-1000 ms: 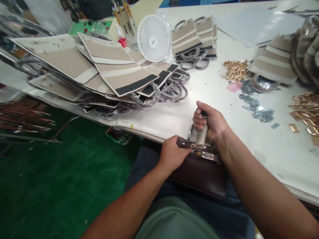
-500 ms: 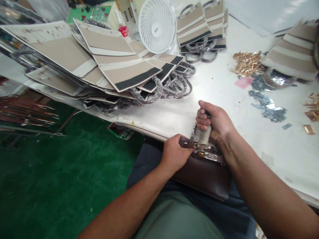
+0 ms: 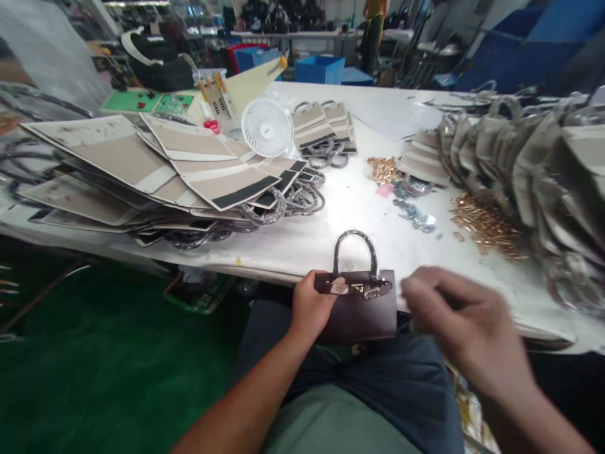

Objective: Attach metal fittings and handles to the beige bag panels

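A small dark brown handbag (image 3: 362,313) was held upright at the near edge of the table (image 3: 352,205), just above the lap, with its arched handle (image 3: 354,247) standing up against the white tabletop. The bag was gripped at its left end by the left hand (image 3: 309,307). The fingers were closed around that end, and the thumb was laid along the top strap beside the metal clasp (image 3: 360,289).

The right hand (image 3: 456,325) was seen just to the right of the bag and apart from it. It was badly blurred, so whether it was spread or closed could not be told. The fingers seemed loosely bent toward the bag, and nothing could be made out in them.

Farther back, a fanned stack of beige card panels (image 3: 222,183) with black strips was spread over the left side of the table, with plastic-wrapped handles sticking out beneath them. A small white fan (image 3: 267,128) was stood behind them, near the middle. Loose gold fittings (image 3: 482,221) were heaped toward the right edge, with a scatter of silver pieces (image 3: 414,212) between them and the middle of the table. A row of wrapped bags (image 3: 515,151) was lined up along the far right side.
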The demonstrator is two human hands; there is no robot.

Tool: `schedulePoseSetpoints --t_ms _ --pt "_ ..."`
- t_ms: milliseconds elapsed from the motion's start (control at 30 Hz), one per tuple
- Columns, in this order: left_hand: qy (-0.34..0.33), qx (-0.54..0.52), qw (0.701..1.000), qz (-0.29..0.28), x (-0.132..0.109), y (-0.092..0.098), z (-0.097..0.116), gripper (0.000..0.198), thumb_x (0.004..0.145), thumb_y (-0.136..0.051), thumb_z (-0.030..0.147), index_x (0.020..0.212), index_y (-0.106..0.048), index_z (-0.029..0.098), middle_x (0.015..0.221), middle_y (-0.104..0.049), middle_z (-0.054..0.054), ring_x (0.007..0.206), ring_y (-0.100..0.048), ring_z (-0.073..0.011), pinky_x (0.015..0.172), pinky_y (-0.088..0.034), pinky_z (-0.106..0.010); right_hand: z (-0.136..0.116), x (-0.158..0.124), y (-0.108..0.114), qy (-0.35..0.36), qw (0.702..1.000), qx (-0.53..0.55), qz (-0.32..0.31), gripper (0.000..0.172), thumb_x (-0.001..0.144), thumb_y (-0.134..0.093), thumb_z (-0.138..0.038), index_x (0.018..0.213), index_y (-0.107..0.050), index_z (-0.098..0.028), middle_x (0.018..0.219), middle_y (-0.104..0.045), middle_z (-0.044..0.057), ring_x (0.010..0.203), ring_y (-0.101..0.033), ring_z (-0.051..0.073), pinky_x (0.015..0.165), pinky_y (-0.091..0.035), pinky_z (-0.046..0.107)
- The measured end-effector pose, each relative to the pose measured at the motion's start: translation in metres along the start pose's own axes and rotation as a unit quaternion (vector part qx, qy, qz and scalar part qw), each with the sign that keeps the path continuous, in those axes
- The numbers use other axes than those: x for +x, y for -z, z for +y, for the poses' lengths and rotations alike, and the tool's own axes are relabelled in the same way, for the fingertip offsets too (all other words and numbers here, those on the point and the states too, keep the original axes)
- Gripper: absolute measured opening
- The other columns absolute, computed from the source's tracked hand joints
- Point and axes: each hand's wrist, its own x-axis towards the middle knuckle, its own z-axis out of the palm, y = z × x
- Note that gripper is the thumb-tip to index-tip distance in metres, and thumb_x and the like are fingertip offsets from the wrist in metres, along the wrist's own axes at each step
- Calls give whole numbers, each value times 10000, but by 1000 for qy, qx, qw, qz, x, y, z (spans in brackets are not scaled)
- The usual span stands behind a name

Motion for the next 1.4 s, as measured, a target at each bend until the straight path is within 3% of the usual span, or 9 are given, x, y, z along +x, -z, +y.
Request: schedulePoseSetpoints --t_ms 100,233,433,567,700,867,1033,1200,1400 --pt "-25 -64 998 -14 -24 4 21 337 809 -796 488 904 -698 181 798 -720 -10 762 -653 -179 699 -500 -266 29 -47 -35 77 984 -153 46 205 903 -763 -429 1031 -781 -270 1005 -764 77 861 -733 283 760 -618 397" --pt "-40 -178 977 -108 -70 9 53 473 705 -883 450 1051 -678 200 938 -748 -38 833 -688 -200 756 -550 -277 43 -67 -61 118 959 -228 123 617 856 -762 -394 1451 -623 -310 1353 -683 125 1087 -737 347 868 -648 452" --pt "-117 -220 916 -316 -118 34 70 824 803 -815 614 1482 -548 230 1406 -652 -146 1196 -673 -345 984 -577 -402 -7 -73 -40 155 955 -208 146 571 880 -737 -398 1441 -649 -341 1236 -768 94 1074 -751 356 918 -634 501" --pt "-273 -109 947 -126 -100 56 81 575 898 -765 451 1418 -604 266 1467 -604 -125 1301 -621 -337 1110 -525 -456 -46 -72 2 176 970 -120 113 324 875 -777 -420 1170 -809 -290 1084 -815 74 981 -770 312 874 -642 410" --pt "-421 -47 905 34 -71 80 116 807 813 -846 329 1532 -481 300 1599 -480 -98 1469 -469 -343 1258 -369 -512 -88 -64 55 184 980 -80 12 226 811 -851 -464 869 -836 -246 896 -788 78 758 -723 255 648 -596 312" --pt "-254 -154 911 -285 -63 98 143 725 759 -901 483 1407 -653 273 1357 -695 -130 1259 -659 -368 1077 -547 -491 -114 -33 82 127 972 -89 -175 256 824 -843 -448 783 -821 -197 828 -739 65 709 -643 203 650 -528 286" --pt "-48 -176 889 -420 -58 74 83 653 667 -952 499 1218 -777 195 1128 -774 -136 1034 -733 -323 907 -588 -411 -74 5 59 -13 945 -96 -312 352 802 -829 -452 970 -835 -142 903 -750 53 789 -656 217 724 -526 291" --pt "96 -233 919 -303 -56 27 -6 670 551 -1002 457 1110 -801 147 940 -794 -116 845 -737 -270 788 -573 -356 -11 44 40 -87 912 -129 -378 378 791 -792 -460 991 -832 -142 899 -743 28 866 -663 244 806 -533 321" --pt "137 -266 922 -247 -45 -4 -40 575 647 -926 556 1028 -821 138 908 -794 -95 823 -728 -260 809 -559 -359 37 100 29 -103 900 -164 -390 375 754 -818 -470 962 -826 -158 880 -741 7 862 -648 231 826 -513 323"
